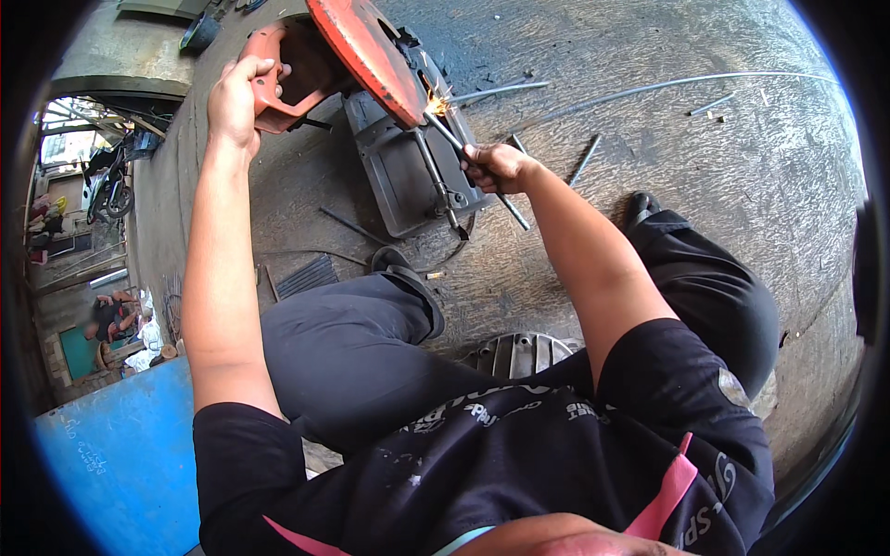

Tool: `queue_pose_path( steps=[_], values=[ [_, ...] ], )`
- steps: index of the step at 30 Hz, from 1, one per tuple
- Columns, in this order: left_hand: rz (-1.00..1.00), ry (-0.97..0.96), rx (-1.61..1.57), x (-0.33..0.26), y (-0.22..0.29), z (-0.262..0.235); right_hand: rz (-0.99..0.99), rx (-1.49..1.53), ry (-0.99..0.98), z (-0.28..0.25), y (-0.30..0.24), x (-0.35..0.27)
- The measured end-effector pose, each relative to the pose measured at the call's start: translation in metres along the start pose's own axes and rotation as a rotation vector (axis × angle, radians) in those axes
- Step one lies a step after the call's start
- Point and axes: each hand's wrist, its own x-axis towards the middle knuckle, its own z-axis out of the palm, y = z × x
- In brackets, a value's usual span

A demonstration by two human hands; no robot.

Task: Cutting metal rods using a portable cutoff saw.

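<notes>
As sparks [437,104] fly, metal rod [447,135] lies within right fingers [478,157].

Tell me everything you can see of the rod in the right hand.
The rod is slim, straight and grey, metal by its look; whether it is hollow can't be told. It slants from upper left to lower right in the picture. The right hand grips it around the middle, hiding that stretch. Its upper end lies by sparks near the red guard; contact there is unclear.
</notes>
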Motion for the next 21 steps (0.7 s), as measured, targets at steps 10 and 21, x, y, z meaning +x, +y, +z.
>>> queue_pose_path(
  steps=[10,21],
  values=[
    [-0.009,-0.014,-0.027,-0.002,0.001,0.001,-0.109,-0.020,0.052,-0.003,0.007,0.008],
    [-0.002,-0.025,-0.021,-0.003,0.002,0.000,-0.194,-0.033,0.158,0.006,0.004,0.006]
  ],
)
